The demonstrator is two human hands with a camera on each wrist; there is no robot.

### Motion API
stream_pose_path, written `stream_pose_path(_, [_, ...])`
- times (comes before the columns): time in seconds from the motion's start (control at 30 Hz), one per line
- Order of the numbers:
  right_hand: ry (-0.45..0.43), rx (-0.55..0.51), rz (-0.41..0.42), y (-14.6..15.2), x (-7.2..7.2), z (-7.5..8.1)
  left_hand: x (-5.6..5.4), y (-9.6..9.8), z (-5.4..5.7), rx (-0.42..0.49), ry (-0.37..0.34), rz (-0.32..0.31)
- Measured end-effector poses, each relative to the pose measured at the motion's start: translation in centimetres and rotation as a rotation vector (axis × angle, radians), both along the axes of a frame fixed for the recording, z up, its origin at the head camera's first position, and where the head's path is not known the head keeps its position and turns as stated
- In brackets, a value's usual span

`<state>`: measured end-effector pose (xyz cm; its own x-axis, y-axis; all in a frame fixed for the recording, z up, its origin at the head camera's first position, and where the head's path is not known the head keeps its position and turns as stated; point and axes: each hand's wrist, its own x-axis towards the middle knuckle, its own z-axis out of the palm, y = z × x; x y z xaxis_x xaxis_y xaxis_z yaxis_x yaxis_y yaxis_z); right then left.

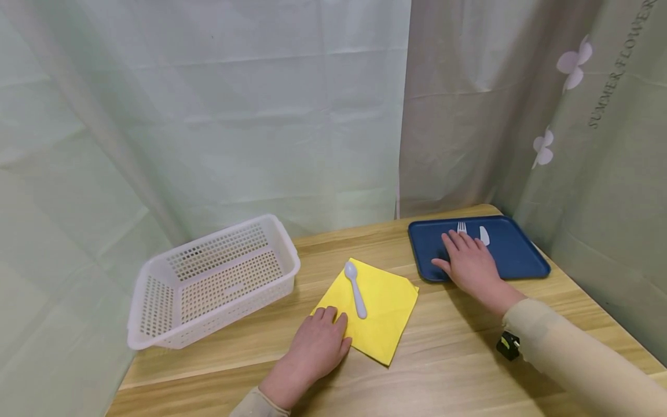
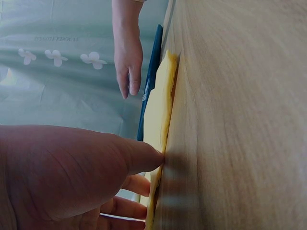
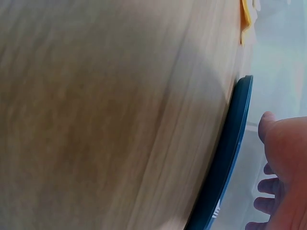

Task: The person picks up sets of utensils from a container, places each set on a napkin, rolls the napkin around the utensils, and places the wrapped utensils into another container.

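A folded yellow cloth (image 1: 383, 313) lies on the wooden table, with a pale spoon (image 1: 356, 289) resting on top of it. My left hand (image 1: 320, 344) rests at the cloth's near-left corner, its thumb and fingertips on the edge. To the right, a blue tray (image 1: 521, 255) carries a white fork (image 1: 461, 227) and a white knife (image 1: 484, 236). Over the tray's left half my right hand (image 1: 471, 263) is held with fingers spread, palm down, nothing gripped. In the right wrist view a gap shows between that hand and the tray (image 3: 230, 143). Its fingers overlap the fork's handle in the head view.
A white perforated basket (image 1: 213, 284) stands at the left of the table (image 1: 443, 353). Hanging curtains (image 1: 260, 116) enclose the back and both sides. A small black device (image 1: 508, 346) is strapped beneath the right wrist.
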<state>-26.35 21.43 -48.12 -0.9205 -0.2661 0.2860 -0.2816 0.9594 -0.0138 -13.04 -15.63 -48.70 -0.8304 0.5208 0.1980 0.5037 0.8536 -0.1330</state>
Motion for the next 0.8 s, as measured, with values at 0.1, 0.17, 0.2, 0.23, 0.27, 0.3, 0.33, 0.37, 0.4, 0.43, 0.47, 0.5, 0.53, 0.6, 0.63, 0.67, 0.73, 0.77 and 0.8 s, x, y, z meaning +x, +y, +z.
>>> stream_pose_path(0.1, [-0.001, 0.003, -0.010, 0.3, -0.1, -0.1, 0.0, 0.0, 0.0, 0.000, 0.000, -0.002])
stream_pose_path(0.17, [-0.004, 0.006, -0.017, 0.5, -0.3, -0.2, 0.0, 0.0, 0.0, 0.000, -0.001, -0.002])
stream_pose_path(0.2, [-0.006, 0.008, -0.021, 0.6, -0.3, -0.2, -0.1, 0.0, 0.0, -0.001, -0.001, -0.002])
stream_pose_path(0.23, [-0.010, 0.010, -0.025, 0.7, -0.4, -0.2, 0.0, 0.0, 0.0, -0.002, -0.002, -0.002])
stream_pose_path(0.27, [-0.016, 0.013, -0.029, 0.8, -0.5, -0.2, 0.0, 0.0, 0.0, -0.002, -0.001, -0.002])
stream_pose_path(0.3, [-0.025, 0.013, -0.033, 0.9, -0.5, -0.3, 0.0, 0.0, 0.0, -0.002, -0.002, -0.001])
stream_pose_path(0.33, [-0.034, 0.012, -0.038, 1.0, -0.6, -0.3, -0.1, 0.0, 0.0, -0.003, -0.001, -0.001])
stream_pose_path(0.37, [-0.040, 0.012, -0.042, 1.1, -0.7, -0.3, -0.1, 0.0, 0.0, -0.005, -0.002, 0.001])
stream_pose_path(0.4, [-0.047, 0.010, -0.045, 1.3, -0.7, -0.2, -0.1, 0.0, -0.1, -0.006, -0.002, 0.001])
stream_pose_path(0.43, [-0.053, 0.009, -0.048, 1.4, -0.8, -0.3, -0.1, 0.0, -0.1, -0.007, -0.002, 0.001])
stream_pose_path(0.47, [-0.058, 0.008, -0.050, 1.6, -0.8, -0.3, -0.1, 0.0, -0.1, -0.009, -0.002, 0.002])
stream_pose_path(0.5, [-0.061, 0.004, -0.052, 1.6, -0.8, -0.3, -0.1, 0.0, -0.1, -0.010, -0.003, 0.003])
stream_pose_path(0.53, [-0.061, 0.003, -0.053, 1.7, -0.9, -0.3, -0.1, 0.0, -0.1, -0.010, -0.002, 0.004])
stream_pose_path(0.6, [-0.062, -0.002, -0.053, 1.9, -0.9, -0.4, -0.1, 0.0, -0.1, -0.009, 0.001, 0.005])
stream_pose_path(0.63, [-0.063, -0.004, -0.053, 1.9, -1.0, -0.5, 0.0, 0.0, -0.1, -0.007, 0.002, 0.005])
stream_pose_path(0.67, [-0.064, -0.009, -0.054, 1.9, -1.0, -0.5, 0.0, 0.0, -0.1, -0.006, 0.003, 0.006])
stream_pose_path(0.73, [-0.068, -0.015, -0.056, 2.0, -1.0, -0.4, 0.0, 0.0, -0.1, -0.003, 0.005, 0.007])
stream_pose_path(0.77, [-0.070, -0.017, -0.058, 2.0, -1.0, -0.4, 0.0, 0.1, 0.0, -0.002, 0.006, 0.007])
stream_pose_path(0.8, [-0.072, -0.018, -0.060, 1.9, -1.0, -0.4, 0.0, 0.1, 0.0, -0.002, 0.008, 0.006])
